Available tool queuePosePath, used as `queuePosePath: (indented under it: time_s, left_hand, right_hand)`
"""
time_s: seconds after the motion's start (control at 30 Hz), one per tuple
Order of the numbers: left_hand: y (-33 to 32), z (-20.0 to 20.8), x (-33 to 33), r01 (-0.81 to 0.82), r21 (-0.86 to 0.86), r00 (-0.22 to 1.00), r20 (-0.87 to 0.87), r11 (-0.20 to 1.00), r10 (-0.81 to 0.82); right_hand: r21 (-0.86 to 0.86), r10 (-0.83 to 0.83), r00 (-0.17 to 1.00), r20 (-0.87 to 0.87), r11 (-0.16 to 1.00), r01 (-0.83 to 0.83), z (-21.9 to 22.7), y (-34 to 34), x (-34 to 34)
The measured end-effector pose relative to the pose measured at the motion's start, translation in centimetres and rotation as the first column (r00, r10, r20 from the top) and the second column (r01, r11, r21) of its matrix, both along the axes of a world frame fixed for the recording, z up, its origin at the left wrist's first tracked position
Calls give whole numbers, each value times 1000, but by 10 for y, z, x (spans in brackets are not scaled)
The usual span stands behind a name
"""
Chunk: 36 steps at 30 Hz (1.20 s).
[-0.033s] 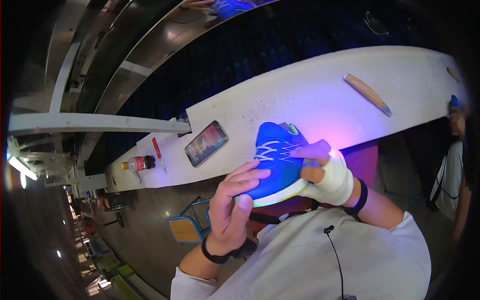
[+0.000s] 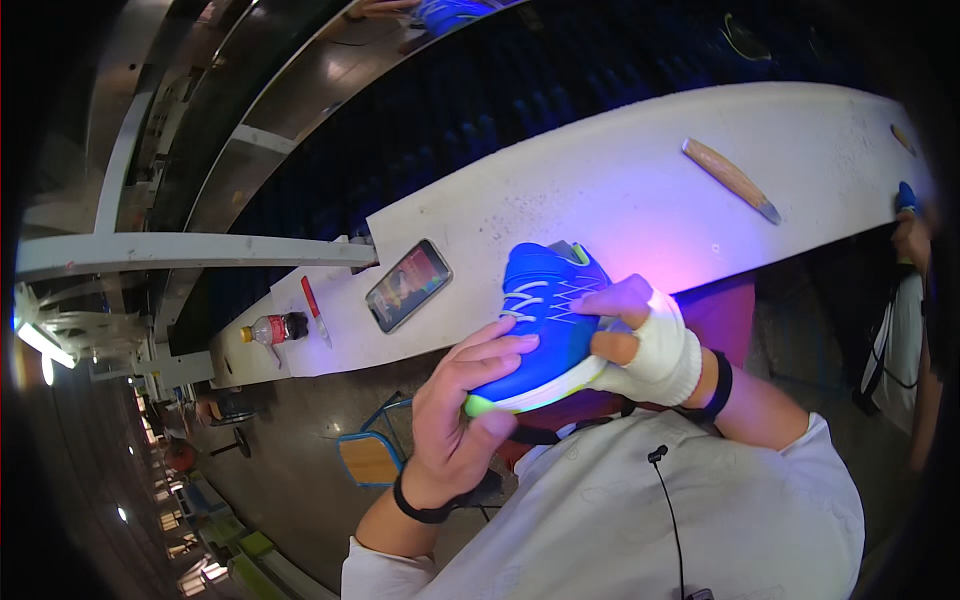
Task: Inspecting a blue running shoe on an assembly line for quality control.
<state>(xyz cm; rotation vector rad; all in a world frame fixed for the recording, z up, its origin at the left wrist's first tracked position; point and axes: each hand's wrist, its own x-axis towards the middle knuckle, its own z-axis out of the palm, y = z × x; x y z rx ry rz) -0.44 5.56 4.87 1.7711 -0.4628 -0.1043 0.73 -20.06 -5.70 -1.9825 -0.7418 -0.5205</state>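
Left hand and white-gloved right hand clamped on a blue, white-laced shoe, I hold it by the near edge of the white table, right of a phone.

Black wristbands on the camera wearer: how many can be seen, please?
2. One band is around the left wrist, below the left hand on the blue shoe; another band is around the right wrist, beside the white glove. Any under the sleeves would be hidden.
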Motion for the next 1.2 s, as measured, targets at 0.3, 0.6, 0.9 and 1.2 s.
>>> queuePosePath:
  time_s: [0.3,0.6,0.9,1.2]
  left_hand:
    - [7,-9,10,69,276,988,117,959,-105]
    - [39,-26,6,25,135,999,29,991,-29]
    - [26,-8,10,180,795,955,-283,578,92]
    - [13,4,13,145,844,966,-234,516,112]
  right_hand:
    - [-116,118,984,130,988,-104,4,1,11]
    - [-62,72,997,28,996,-70,-25,11,25]
    - [-103,51,997,55,994,-45,-51,41,11]
    - [-64,26,990,140,998,-17,-82,45,-3]
